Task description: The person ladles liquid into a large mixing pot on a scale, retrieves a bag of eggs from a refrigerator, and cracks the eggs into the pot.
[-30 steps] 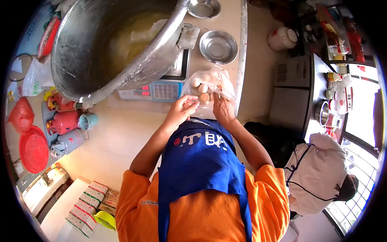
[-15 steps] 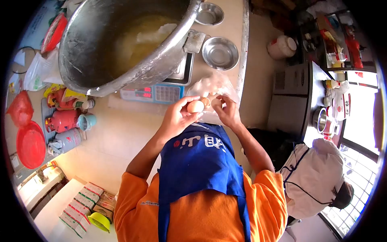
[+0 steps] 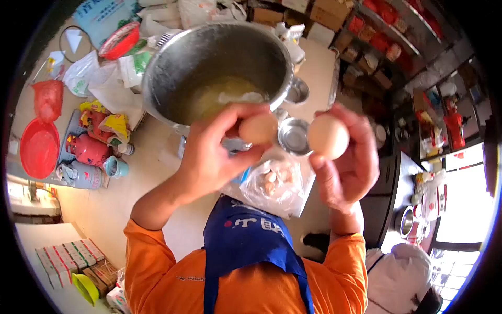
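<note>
Raised close to the camera, my left hand (image 3: 214,149) pinches a light brown egg (image 3: 259,129) between thumb and fingers. On the other side my right hand (image 3: 351,162) grips a second egg (image 3: 329,137), its fingers curled behind it. The two eggs are apart, roughly level with each other. Below them a clear plastic bag (image 3: 282,196) with several eggs inside lies at the table edge, in front of my blue apron. Beyond my hands stands a large metal pot (image 3: 157,97) with yellowish liquid and a pale lump in it.
Small metal bowls (image 3: 294,137) stand right of the pot. At left are a red basin (image 3: 39,148), a red gas canister (image 3: 90,149) and a light blue cup (image 3: 115,167). A person in white (image 3: 400,277) is at lower right, near a dark counter.
Both hands have risen from the bag toward the camera and moved apart. An egg now shows in my right hand, while the left still holds one. The view has tilted, showing more of the pot.
</note>
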A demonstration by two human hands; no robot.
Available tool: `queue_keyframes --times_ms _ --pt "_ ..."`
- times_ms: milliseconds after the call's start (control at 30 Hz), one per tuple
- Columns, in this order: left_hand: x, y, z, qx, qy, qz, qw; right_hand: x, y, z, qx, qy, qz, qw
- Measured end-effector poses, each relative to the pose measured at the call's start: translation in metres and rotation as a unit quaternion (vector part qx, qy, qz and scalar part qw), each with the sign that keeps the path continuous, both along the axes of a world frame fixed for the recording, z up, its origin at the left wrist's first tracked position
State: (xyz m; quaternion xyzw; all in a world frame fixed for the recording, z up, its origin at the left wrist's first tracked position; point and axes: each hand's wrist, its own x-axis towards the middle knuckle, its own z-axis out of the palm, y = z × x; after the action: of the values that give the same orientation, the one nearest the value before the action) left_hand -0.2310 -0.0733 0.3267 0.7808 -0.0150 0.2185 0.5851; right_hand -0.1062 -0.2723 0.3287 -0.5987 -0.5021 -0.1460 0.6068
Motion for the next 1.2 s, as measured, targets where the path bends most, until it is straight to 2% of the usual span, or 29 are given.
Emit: queue_keyframes --times_ms 67,100,133,167,200,233,267,300,333,367,400,467,533,600,733,833,933,1133,1200 --pt "0.017 0.02 -0.002 0.018 -0.039 0.044 0.998 0.006 0.027 0.016 0.095 -0.058 -0.045 0.993" --pt "0.023 0.026 -0.006 0.024 -0.056 0.065 0.996 0.007 0.041 0.026 0.101 -0.092 -0.065 0.988" --pt "0.027 0.027 -0.006 -0.041 -0.078 0.044 0.995 0.005 0.053 0.03 0.053 -0.117 -0.074 0.989" --pt "0.026 0.03 -0.004 -0.032 -0.067 0.052 0.996 0.004 0.063 0.034 -0.015 -0.146 -0.082 0.986" --pt "0.023 0.032 -0.002 -0.024 -0.054 0.06 0.996 0.003 0.075 0.03 -0.074 -0.127 -0.061 0.987" --pt "0.019 0.034 -0.002 -0.016 -0.038 0.068 0.997 0.002 0.086 0.019 -0.12 -0.038 -0.015 0.992" --pt "0.021 0.038 -0.007 -0.098 -0.025 0.042 0.994 0.009 0.095 0.005 -0.072 0.051 0.023 0.996" --pt "0.02 0.044 -0.01 -0.09 -0.013 0.054 0.994 0.016 0.102 -0.001 -0.024 0.137 0.063 0.988" --pt "0.018 0.051 -0.011 -0.084 -0.004 0.065 0.994 0.012 0.1 0.013 -0.013 0.281 0.112 0.953" --pt "0.018 0.057 -0.012 -0.078 0.005 0.074 0.994 0.014 0.097 0.025 -0.037 0.34 0.142 0.929" --pt "0.019 0.064 -0.018 -0.026 -0.05 0.073 0.996 0.022 0.099 0.026 -0.067 0.396 0.188 0.896" --pt "0.017 0.074 -0.013 -0.136 -0.001 0.016 0.991 0.034 0.112 0.025 -0.133 0.49 0.232 0.83" --pt "0.019 0.081 -0.004 -0.208 0.04 -0.04 0.976 0.042 0.122 0.022 -0.188 0.487 0.241 0.818" --pt "0.021 0.082 0.003 -0.209 0.069 -0.04 0.975 0.044 0.129 0.019 -0.238 0.475 0.238 0.813" --pt "0.019 0.088 0.009 -0.177 0.108 -0.016 0.978 0.042 0.137 0.015 -0.291 0.404 0.218 0.839" --pt "0.02 0.089 0.007 -0.189 0.11 0.0 0.976 0.044 0.134 0.011 -0.288 0.372 0.233 0.851" --pt "0.022 0.09 0.001 -0.2 0.101 0.023 0.974 0.043 0.135 -0.011 -0.175 0.229 0.18 0.941" --pt "0.031 0.088 -0.002 -0.102 0.081 0.081 0.988 0.04 0.138 -0.013 -0.155 0.196 0.117 0.961" --pt "0.041 0.091 -0.018 -0.085 0.035 0.094 0.991 0.038 0.141 -0.015 -0.144 0.196 0.095 0.965"
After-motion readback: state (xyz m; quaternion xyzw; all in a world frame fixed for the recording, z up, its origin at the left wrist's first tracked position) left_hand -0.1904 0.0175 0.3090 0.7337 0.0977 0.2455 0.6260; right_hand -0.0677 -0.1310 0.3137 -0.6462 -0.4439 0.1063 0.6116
